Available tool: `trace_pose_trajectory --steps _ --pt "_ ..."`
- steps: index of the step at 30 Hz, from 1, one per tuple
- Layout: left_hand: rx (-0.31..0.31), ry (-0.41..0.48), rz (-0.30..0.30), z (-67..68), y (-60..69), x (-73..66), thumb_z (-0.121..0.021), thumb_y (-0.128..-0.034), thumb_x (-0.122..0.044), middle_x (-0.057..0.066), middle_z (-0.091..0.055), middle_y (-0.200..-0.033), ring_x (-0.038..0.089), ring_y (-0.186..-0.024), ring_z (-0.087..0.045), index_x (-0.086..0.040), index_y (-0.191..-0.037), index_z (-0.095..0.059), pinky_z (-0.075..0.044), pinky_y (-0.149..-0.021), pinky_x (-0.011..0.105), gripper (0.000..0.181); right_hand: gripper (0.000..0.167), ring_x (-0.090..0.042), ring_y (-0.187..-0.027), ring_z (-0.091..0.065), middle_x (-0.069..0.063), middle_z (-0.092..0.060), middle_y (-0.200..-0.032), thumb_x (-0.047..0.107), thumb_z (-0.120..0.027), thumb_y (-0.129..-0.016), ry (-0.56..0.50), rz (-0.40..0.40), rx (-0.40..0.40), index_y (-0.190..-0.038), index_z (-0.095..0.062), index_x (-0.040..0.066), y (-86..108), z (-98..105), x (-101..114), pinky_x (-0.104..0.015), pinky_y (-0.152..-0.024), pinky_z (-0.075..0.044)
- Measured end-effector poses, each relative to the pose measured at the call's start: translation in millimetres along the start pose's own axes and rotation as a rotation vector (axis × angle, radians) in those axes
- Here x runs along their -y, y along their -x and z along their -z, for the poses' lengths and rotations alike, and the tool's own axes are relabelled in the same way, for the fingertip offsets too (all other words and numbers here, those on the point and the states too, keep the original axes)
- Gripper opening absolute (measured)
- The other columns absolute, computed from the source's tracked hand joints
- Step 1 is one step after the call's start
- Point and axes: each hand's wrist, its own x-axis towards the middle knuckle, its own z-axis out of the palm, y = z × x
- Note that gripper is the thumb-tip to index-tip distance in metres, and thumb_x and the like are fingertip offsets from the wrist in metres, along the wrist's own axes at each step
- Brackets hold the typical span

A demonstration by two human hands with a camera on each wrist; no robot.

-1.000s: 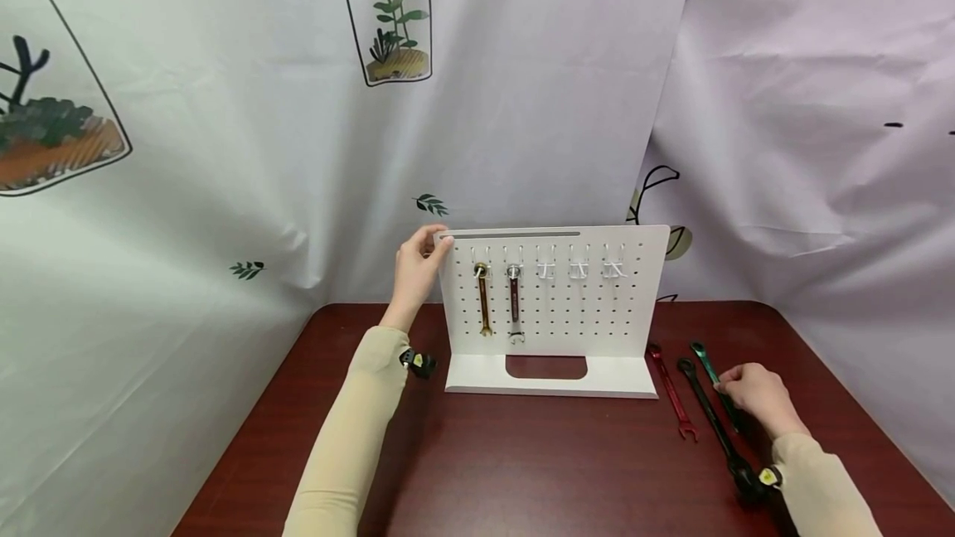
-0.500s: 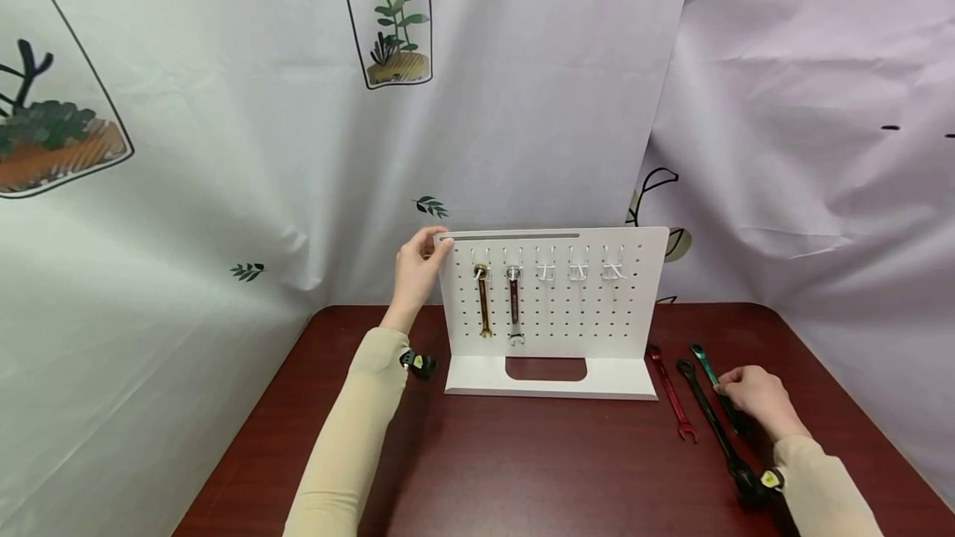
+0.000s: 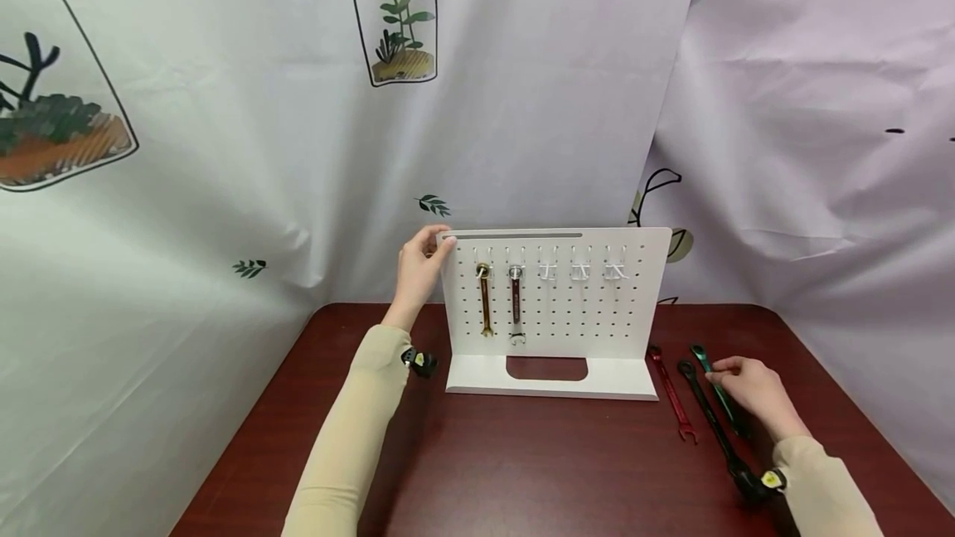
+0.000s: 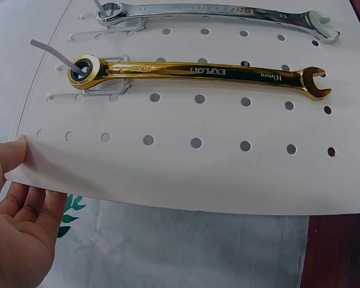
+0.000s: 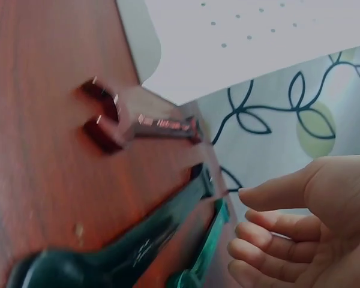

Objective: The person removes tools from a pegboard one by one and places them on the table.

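Observation:
My left hand point(image 3: 418, 273) pinches the upper left corner of a white pegboard point(image 3: 552, 375), thumb in front and fingers behind. On the pegboard's hooks hang a gold combination wrench point(image 4: 204, 71) and a silver one point(image 4: 216, 10). Over at the right, my right hand point(image 3: 755, 392) hovers close above a green wrench point(image 3: 727, 408) on the table. Its fingers are loosely bent in the right wrist view, with a gap to the thumb and nothing held. Left of the green wrench lie a dark, thick-ended wrench point(image 3: 711, 413) and a red wrench point(image 3: 671, 392).
Several clear hooks point(image 3: 580, 272) on the pegboard's right half hold nothing. The dark red table point(image 3: 552, 471) ends against a white printed curtain point(image 3: 537, 106) at the back and sides.
My right hand has shifted slightly up and left along the green wrench, off its earlier spot. The left hand stays on the pegboard; the whole head view shifts slightly.

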Motion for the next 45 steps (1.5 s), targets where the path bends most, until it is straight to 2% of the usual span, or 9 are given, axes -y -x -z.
trace_pose_trajectory --steps 3,9,14,20,26,31,37,45 --pt "-0.002 0.000 0.001 -0.4 -0.6 0.3 -0.068 -0.0986 -0.027 0.012 -0.066 -0.088 0.023 -0.079 -0.059 -0.007 -0.122 -0.069 -0.046 -0.070 0.034 0.031 0.042 -0.047 -0.100 -0.060 -0.033 -0.063 -0.114 0.025 -0.063 -0.099 -0.005 0.029 -0.026 -0.118 -0.063 -0.012 -0.4 0 9 -0.055 -0.080 -0.050" --pt "-0.003 -0.002 0.000 -0.5 0.4 0.7 -0.068 -0.0988 -0.027 0.012 -0.067 -0.090 0.023 -0.082 -0.061 -0.007 -0.122 -0.069 -0.048 -0.072 0.035 0.030 0.045 -0.039 -0.095 -0.064 -0.026 -0.067 -0.110 0.028 -0.064 -0.100 -0.023 0.107 -0.062 -0.124 -0.062 -0.009 2.1 -2 27 -0.049 -0.077 -0.050" --pt "-0.002 0.000 -0.002 -0.8 0.2 1.8 -0.068 -0.0990 -0.027 0.012 -0.067 -0.090 0.023 -0.082 -0.061 -0.007 -0.122 -0.069 -0.049 -0.072 0.035 0.031 0.045 -0.039 -0.102 -0.064 -0.022 -0.069 -0.112 0.031 -0.065 -0.100 -0.065 0.157 -0.081 -0.127 -0.063 -0.005 3.7 -4 41 -0.047 -0.082 -0.049" --pt "0.003 0.000 0.007 -0.3 -0.2 0.7 -0.068 -0.0989 -0.028 0.011 -0.068 -0.091 0.023 -0.082 -0.061 -0.009 -0.121 -0.069 -0.048 -0.072 0.035 0.030 0.044 -0.035 -0.100 -0.067 -0.019 -0.071 -0.111 0.033 -0.066 -0.099 -0.091 0.180 -0.085 -0.127 -0.065 -0.002 2.1 -7 60 -0.040 -0.078 -0.050" --pt "0.002 -0.001 0.010 0.2 -0.1 0.1 -0.068 -0.0990 -0.027 0.011 -0.067 -0.091 0.022 -0.082 -0.060 -0.008 -0.121 -0.069 -0.048 -0.071 0.034 0.029 0.039 -0.028 -0.095 -0.070 -0.014 -0.074 -0.107 0.028 -0.069 -0.097 -0.130 0.214 -0.091 -0.125 -0.067 0.000 -2.7 -13 77 -0.032 -0.077 -0.050" --pt "0.006 0.005 0.007 0.7 -0.1 0.5 -0.068 -0.0990 -0.027 0.012 -0.068 -0.091 0.024 -0.082 -0.060 -0.006 -0.122 -0.069 -0.048 -0.071 0.035 0.031 0.037 -0.027 -0.094 -0.070 -0.015 -0.073 -0.110 0.024 -0.070 -0.097 -0.188 0.218 -0.084 -0.124 -0.068 0.000 -6.3 -19 90 -0.026 -0.077 -0.050" --pt "0.035 -0.041 0.018 3.6 -2.1 1.0 -0.069 -0.0980 -0.031 0.011 -0.070 -0.094 0.023 -0.085 -0.063 -0.007 -0.121 -0.069 -0.049 -0.073 0.035 0.034 0.033 -0.027 -0.097 -0.068 -0.016 -0.072 -0.112 0.021 -0.070 -0.097 -0.217 0.235 -0.068 -0.122 -0.069 0.000 -9.4 -26 104 -0.030 -0.075 -0.053" --pt "0.114 -0.022 0.032 12.3 -11.5 -2.4 -0.071 -0.0967 -0.030 0.013 -0.072 -0.098 0.026 -0.092 -0.066 -0.007 -0.120 -0.071 -0.050 -0.081 0.042 0.033 0.034 -0.034 -0.106 -0.066 -0.017 -0.071 -0.116 0.022 -0.069 -0.098 -0.237 0.242 -0.032 -0.124 -0.069 0.000 -15.9 -33 128 -0.048 -0.088 -0.050"
